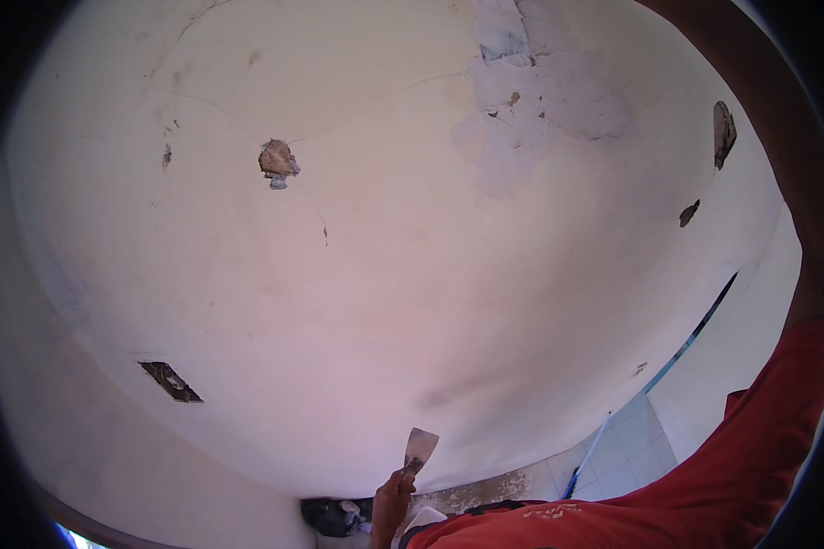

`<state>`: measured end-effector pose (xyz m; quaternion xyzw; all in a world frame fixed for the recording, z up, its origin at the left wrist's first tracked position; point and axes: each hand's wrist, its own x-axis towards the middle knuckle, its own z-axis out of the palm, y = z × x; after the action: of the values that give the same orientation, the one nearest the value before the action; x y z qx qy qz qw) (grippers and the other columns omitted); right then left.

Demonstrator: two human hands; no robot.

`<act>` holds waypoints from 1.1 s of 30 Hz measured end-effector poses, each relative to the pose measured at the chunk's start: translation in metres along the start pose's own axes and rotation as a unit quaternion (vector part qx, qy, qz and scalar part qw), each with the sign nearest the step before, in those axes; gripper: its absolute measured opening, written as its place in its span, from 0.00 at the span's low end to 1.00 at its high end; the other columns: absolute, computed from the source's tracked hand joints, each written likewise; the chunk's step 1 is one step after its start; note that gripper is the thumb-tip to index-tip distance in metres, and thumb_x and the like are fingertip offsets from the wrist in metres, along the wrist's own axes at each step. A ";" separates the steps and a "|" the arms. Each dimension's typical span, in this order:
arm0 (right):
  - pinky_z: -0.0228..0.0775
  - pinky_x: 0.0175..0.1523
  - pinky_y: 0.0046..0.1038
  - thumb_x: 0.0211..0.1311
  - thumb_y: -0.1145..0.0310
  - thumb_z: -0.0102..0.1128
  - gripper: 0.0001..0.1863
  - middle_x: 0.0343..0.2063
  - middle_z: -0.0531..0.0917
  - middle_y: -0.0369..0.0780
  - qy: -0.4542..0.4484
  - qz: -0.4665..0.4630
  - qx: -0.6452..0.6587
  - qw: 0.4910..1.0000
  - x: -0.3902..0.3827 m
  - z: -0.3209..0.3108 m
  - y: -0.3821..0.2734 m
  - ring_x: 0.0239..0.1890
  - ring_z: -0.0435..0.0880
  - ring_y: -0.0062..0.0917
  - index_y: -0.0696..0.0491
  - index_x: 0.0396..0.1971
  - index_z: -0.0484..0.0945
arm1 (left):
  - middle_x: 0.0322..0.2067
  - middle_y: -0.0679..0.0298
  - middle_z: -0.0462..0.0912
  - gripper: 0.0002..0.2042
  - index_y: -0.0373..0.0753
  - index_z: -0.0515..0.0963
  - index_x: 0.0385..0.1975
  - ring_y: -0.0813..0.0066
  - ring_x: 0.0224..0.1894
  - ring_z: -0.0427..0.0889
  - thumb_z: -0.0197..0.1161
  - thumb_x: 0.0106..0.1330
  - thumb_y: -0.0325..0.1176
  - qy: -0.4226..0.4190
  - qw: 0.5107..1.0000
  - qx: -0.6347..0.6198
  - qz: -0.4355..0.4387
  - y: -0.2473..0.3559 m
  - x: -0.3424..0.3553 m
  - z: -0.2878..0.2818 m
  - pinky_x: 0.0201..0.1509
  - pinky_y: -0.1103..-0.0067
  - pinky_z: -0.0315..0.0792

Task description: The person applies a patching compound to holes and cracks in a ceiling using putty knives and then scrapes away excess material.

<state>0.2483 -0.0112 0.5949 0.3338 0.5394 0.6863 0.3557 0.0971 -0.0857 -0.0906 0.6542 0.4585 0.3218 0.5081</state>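
Observation:
My left hand [394, 499] is closed on the handle of a putty knife [420, 448], its flat blade upright low in the view, in front of the pale plaster wall [366, 302]. My right arm [801, 215], in a red sleeve, reaches up along the right edge; its hand is out of view above. The wall has a chipped hole [278, 161] at upper left, a rough whitish patch [549, 110] with cracks at the top, two dark chips on the right, the upper one [724, 133] larger, and a rectangular recess [169, 382] at lower left.
At the wall's foot lie a dark bundle [325, 518] and a stained strip of floor. Pale floor tiles [636, 430] show at lower right, with a thin long pole [592, 444] standing there. A side wall [92, 403] curves along the left.

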 end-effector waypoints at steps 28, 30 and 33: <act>0.70 0.42 0.25 0.67 0.64 0.57 0.13 0.27 0.81 0.36 0.129 0.334 0.607 0.709 -0.124 0.114 -0.085 0.33 0.78 0.18 0.60 0.35 0.79 | 0.22 0.58 0.83 0.13 0.33 0.75 0.33 0.72 0.19 0.80 0.54 0.72 0.38 0.029 0.999 0.031 -0.023 -0.013 -0.007 -0.008 0.25 0.73 0.73; 0.71 0.42 0.25 0.67 0.64 0.57 0.13 0.27 0.81 0.36 0.129 0.341 0.605 0.708 -0.119 0.115 -0.092 0.32 0.78 0.18 0.60 0.35 0.79 | 0.22 0.58 0.83 0.13 0.33 0.76 0.34 0.72 0.19 0.80 0.54 0.72 0.38 0.037 0.998 0.049 -0.006 -0.021 -0.007 -0.008 0.25 0.73 0.73; 0.71 0.43 0.25 0.67 0.64 0.57 0.13 0.27 0.81 0.36 0.141 0.352 0.598 0.706 -0.120 0.128 -0.098 0.31 0.78 0.19 0.60 0.35 0.79 | 0.22 0.58 0.83 0.13 0.33 0.76 0.34 0.72 0.20 0.80 0.53 0.72 0.38 0.046 0.996 0.077 0.013 -0.032 -0.006 -0.004 0.25 0.73 0.73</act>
<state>0.4317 -0.0320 0.5150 0.5420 0.7239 0.3338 -0.2662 0.0822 -0.0879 -0.1199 0.6819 0.4960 0.3223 0.4303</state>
